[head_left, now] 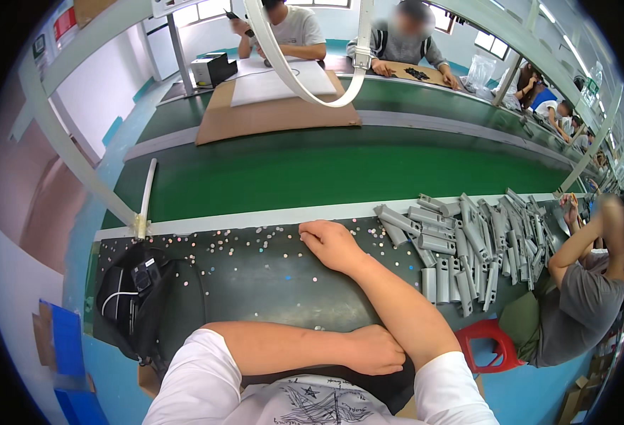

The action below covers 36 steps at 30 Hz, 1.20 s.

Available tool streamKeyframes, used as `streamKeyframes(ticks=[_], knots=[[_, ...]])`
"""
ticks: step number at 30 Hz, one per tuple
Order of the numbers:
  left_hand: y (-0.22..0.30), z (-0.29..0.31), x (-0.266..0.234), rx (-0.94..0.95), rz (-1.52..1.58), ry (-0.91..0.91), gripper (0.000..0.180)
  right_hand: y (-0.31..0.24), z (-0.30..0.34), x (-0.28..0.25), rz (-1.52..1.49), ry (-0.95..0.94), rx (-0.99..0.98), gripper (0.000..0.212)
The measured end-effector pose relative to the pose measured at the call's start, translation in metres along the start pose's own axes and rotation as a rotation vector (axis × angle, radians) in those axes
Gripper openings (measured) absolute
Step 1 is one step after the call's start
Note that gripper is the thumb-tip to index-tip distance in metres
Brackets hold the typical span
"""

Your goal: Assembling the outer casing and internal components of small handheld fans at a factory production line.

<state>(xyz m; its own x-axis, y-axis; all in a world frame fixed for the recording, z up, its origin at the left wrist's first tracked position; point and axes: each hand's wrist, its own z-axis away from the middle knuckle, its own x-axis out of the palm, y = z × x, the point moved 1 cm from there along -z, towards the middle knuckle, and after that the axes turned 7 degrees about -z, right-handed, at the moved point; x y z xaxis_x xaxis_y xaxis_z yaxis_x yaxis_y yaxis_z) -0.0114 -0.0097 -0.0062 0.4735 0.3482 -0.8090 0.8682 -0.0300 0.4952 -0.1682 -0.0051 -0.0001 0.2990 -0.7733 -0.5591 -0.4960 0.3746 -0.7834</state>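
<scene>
My right hand [332,244] lies palm down on the dark work table, near its far white edge strip. Its fingers are loosely curled in, with nothing showing in them. My left forearm crosses in front of my body, and my left hand [376,351] is closed at the near table edge, against the inside of my right forearm. The undersides of its fingers are hidden. Right of my right hand lies a large heap of grey slotted tubular parts [461,234]. Small round stickers or dots [259,241] in white, pink and blue are scattered over the tabletop.
A black bag [131,297] sits at the table's left end, by a white upright post [147,191]. Beyond runs a green conveyor belt [340,166] carrying a cardboard sheet [220,117]. A seated person [585,304] works at right beside a red stool [492,343]. Others sit opposite.
</scene>
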Motion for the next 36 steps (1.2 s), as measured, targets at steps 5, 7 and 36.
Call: streamKeyframes(ticks=[5,7,36], knots=[[0.001,0.006,0.000,0.013,-0.047,0.077,0.028,-0.002,-0.003,0.005,0.007,-0.010,-0.023,0.022],[0.001,0.003,0.000,0.019,-0.047,0.060,0.027,0.000,-0.002,0.003,0.007,0.010,-0.033,0.022],[0.001,-0.007,-0.008,-0.011,-0.109,0.007,0.016,0.012,-0.003,0.012,-0.043,0.096,-0.096,0.016]])
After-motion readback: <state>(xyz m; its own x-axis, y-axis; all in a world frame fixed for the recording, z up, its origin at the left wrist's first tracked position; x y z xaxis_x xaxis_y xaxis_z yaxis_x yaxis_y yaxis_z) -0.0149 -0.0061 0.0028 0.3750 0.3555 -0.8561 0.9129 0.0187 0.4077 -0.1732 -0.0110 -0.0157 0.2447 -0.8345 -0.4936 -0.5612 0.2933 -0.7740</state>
